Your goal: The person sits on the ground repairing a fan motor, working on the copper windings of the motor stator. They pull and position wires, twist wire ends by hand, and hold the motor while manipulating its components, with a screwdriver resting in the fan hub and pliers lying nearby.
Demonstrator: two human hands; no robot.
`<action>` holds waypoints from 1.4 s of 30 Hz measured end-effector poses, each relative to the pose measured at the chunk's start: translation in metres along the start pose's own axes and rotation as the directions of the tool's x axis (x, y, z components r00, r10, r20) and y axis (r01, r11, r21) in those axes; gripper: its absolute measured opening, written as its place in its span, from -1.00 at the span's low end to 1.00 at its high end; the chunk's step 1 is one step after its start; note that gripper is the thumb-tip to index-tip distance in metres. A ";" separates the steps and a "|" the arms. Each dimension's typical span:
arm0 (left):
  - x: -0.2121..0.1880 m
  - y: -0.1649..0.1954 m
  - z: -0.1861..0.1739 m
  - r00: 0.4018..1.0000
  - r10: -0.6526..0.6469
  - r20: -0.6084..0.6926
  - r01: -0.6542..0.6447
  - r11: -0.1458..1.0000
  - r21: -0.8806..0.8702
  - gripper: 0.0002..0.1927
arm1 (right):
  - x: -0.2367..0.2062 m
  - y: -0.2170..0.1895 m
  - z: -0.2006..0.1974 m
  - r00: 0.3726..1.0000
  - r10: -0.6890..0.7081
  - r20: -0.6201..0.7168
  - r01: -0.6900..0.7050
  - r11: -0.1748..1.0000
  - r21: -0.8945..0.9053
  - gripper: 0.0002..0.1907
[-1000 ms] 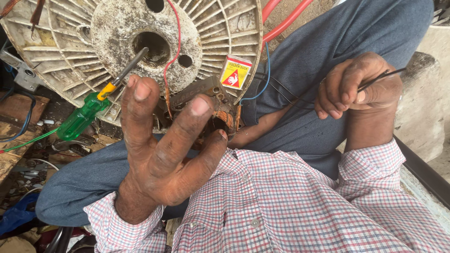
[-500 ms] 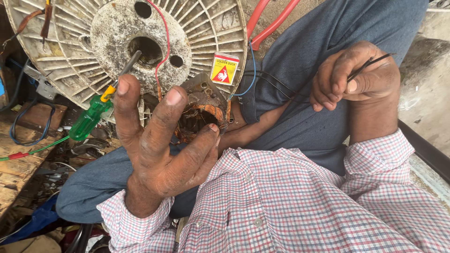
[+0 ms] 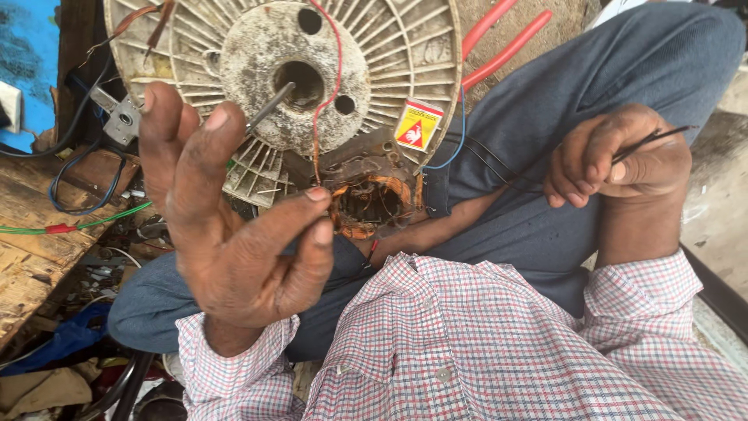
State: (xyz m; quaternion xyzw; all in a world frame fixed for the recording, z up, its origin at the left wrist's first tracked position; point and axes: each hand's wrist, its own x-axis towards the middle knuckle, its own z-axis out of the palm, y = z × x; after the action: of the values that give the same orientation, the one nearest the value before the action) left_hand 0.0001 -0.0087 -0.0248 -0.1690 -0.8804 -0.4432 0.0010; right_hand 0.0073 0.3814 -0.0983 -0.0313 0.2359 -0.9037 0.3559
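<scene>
My left hand is raised palm up over my lap. Two of its fingers point up, and two curl toward the copper-wound motor stator. I see nothing in this hand. My right hand rests on my knee, shut on thin black wires that run back toward the stator. Behind the stator leans a dirty white ribbed fan housing with a metal shaft in its hub. A red wire and a blue wire hang across it.
A yellow and red sticker is on the housing. Red-handled pliers lie behind my knee. At the left is a wooden board with a green wire, dark cables and small metal scraps. A blue cloth lies below it.
My left hand has risen in front of the housing and now hides the green screwdriver seen earlier. My right hand still grips the black wires.
</scene>
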 end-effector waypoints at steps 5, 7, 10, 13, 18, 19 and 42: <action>0.005 -0.004 0.002 1.000 -0.009 -0.003 0.008 0.999 -0.041 -0.91 | 0.009 -0.002 0.005 1.000 0.022 0.005 -0.022 1.000 0.022 -0.80; 0.005 -0.002 0.006 1.000 -0.013 0.010 0.013 0.998 -0.062 -0.87 | 0.014 -0.003 0.006 0.999 0.041 0.026 -0.042 0.999 0.024 -0.80; 0.005 0.002 0.010 0.999 -0.003 0.053 0.007 0.998 -0.063 -0.79 | 0.020 -0.004 0.010 0.999 0.042 0.033 -0.042 0.999 0.025 -0.79; 0.005 0.002 0.016 0.996 0.047 0.080 -0.043 0.998 -0.049 -0.72 | 0.022 -0.003 0.013 0.999 0.033 0.025 -0.034 0.999 0.029 -0.79; 0.001 0.002 0.018 0.992 0.077 0.102 -0.074 0.997 -0.028 -0.67 | 0.023 -0.003 0.013 0.999 0.034 0.025 -0.035 0.999 0.021 -0.79; 0.001 0.002 0.019 0.991 0.080 0.104 -0.078 0.997 -0.024 -0.67 | 0.023 -0.003 0.013 0.999 0.030 0.020 -0.031 0.999 0.020 -0.79; 0.013 0.005 0.033 0.996 0.083 0.045 -0.081 0.995 -0.061 -0.68 | 0.023 -0.004 0.010 0.997 0.064 0.048 -0.064 0.998 0.011 -0.80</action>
State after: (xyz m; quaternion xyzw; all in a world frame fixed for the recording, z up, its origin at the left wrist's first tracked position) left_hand -0.0054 0.0235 -0.0391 -0.2154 -0.8590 -0.4643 -0.0065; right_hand -0.0099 0.3650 -0.0903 -0.0431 0.2228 -0.8922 0.3904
